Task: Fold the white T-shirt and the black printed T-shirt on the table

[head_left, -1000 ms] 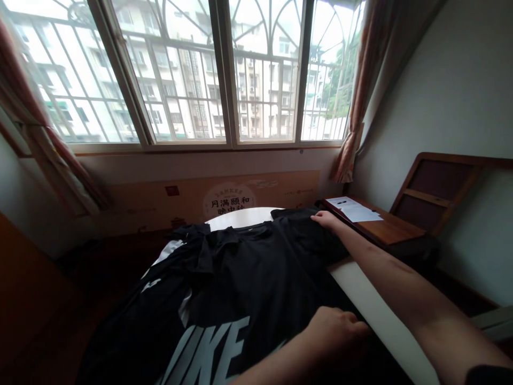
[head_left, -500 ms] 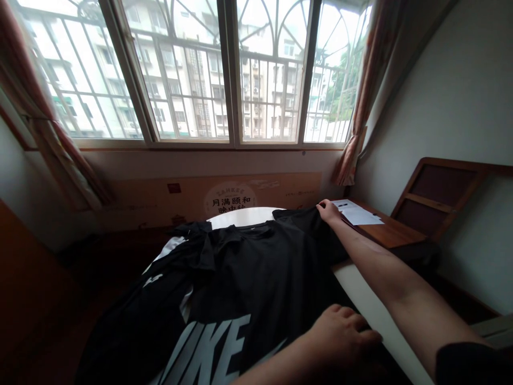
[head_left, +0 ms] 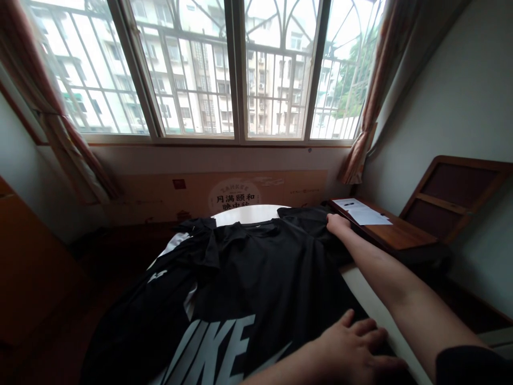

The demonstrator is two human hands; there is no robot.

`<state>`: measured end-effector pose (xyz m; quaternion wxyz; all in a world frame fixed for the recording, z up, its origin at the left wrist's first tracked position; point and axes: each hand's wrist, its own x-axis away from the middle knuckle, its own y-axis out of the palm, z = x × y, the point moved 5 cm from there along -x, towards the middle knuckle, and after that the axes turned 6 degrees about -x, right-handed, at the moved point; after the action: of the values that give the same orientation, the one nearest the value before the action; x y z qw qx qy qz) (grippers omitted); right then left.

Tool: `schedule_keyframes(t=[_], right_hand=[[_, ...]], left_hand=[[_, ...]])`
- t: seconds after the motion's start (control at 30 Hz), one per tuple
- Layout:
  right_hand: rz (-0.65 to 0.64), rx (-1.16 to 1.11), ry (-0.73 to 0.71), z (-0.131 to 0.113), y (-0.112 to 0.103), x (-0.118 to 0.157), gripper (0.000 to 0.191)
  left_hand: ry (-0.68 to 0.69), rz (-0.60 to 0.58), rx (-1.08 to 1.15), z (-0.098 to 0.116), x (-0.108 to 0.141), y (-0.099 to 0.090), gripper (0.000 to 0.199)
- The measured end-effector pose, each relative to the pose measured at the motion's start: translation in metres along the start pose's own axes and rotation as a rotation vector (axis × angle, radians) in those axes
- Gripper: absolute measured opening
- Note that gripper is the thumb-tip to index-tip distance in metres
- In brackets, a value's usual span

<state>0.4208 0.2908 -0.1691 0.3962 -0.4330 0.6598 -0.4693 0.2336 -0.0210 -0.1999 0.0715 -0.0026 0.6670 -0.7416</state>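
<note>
A black T-shirt (head_left: 264, 267) with large grey "NIKE" lettering lies spread over a white table (head_left: 248, 215), its collar toward the window. My right hand (head_left: 339, 224) is closed on the edge of the shirt's right sleeve, at the far right of the table. Nearer to me, my left hand (head_left: 355, 345) rests palm down on the shirt's right side, fingers spread. Left of the T-shirt is another dark garment (head_left: 140, 299) with a small white mark, and white cloth (head_left: 175, 243) shows beside it.
A wooden chair or desk surface (head_left: 409, 227) with white papers (head_left: 366, 214) is beyond my right arm. A brown folded-up panel (head_left: 449, 203) leans by the right wall. Behind the table stand a printed cardboard panel (head_left: 192, 192) and a barred window (head_left: 272, 91) with tied curtains (head_left: 363, 144).
My right hand has lowered with the sleeve, which now lies flatter. The fingers of my left hand have spread out, and that hand has shifted slightly right. The view has turned slightly.
</note>
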Motion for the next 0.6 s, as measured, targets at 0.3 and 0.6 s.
schedule_keyframes(t=[0.3, 0.6], right_hand=[[-0.008, 0.009, -0.455, -0.110, 0.004, -0.003, 0.040], [-0.012, 0.019, -0.335, -0.137, 0.048, -0.012, 0.031]], left_hand=[[0.010, 0.026, -0.084, -0.005, -0.004, 0.015, 0.054], [0.055, 0.034, -0.233, -0.011, -0.015, 0.024, 0.038]])
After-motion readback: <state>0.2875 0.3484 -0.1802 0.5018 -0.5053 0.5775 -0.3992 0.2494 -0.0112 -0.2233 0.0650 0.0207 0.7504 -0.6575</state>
